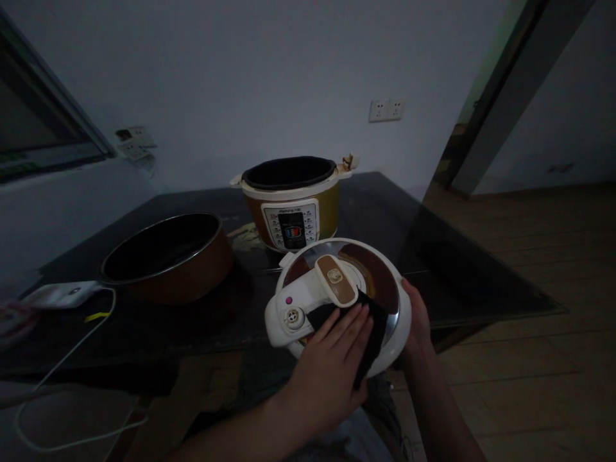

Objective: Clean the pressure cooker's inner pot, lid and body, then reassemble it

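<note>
A pressure cooker lid (385,273), white-rimmed with a brown and shiny top, is tilted in front of me near the table's front edge. My right hand (418,317) grips its right rim, with the fingers partly hidden behind it. My left hand (332,359) presses a black cloth (378,327) onto the lid's lower part, fingers together just below the brown-topped handle (335,277). The round steam valve (293,317) sits left of those fingers. Behind the lid, the electric pressure cooker body (330,215) stands uncovered, its control panel facing me.
A brown pot (192,276) with a dark inside stands left on the dark glossy table (481,292). A white power strip (62,294) lies at the left, its cord (62,366) hanging over the front edge. Wall sockets (386,110) are behind.
</note>
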A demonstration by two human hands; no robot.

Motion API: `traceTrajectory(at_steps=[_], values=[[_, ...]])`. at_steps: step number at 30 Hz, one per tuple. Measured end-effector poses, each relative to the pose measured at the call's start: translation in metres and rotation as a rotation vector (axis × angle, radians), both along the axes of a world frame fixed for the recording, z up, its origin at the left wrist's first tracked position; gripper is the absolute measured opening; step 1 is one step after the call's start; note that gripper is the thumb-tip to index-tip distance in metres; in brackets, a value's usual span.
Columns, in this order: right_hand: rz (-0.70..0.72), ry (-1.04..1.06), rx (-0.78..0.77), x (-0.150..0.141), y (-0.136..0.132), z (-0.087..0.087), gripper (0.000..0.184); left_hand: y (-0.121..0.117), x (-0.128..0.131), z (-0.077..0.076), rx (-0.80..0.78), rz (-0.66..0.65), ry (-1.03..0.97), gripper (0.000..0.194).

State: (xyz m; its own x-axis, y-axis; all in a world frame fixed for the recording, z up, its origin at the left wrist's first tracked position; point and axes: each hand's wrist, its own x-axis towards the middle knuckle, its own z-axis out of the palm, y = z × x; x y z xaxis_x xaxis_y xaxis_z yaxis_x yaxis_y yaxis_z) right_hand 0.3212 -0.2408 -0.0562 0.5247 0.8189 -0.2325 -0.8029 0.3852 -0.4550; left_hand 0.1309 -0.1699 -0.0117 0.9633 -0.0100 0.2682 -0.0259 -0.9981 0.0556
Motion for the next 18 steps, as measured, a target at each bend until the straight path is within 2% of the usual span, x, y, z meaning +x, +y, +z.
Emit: traceTrajectory(at_steps=[5,10,15,18], values=[[-0.019,0.001,-0.027,0.000,0.000,-0.002,0.026,0.004,-0.023,-0.013,-0.008,0.035,-0.057,0.068],[-0.035,0.016,-0.022,0.000,0.001,-0.003,0.024,0.000,-0.017,-0.023,-0.012,0.035,-0.069,0.079],[-0.034,0.066,-0.052,0.003,0.000,-0.004,0.026,-0.002,0.007,-0.015,-0.023,-0.030,-0.013,0.077],[-0.034,0.008,-0.056,0.007,-0.001,-0.009,0.025,-0.004,0.025,-0.005,-0.043,-0.051,-0.014,0.066]])
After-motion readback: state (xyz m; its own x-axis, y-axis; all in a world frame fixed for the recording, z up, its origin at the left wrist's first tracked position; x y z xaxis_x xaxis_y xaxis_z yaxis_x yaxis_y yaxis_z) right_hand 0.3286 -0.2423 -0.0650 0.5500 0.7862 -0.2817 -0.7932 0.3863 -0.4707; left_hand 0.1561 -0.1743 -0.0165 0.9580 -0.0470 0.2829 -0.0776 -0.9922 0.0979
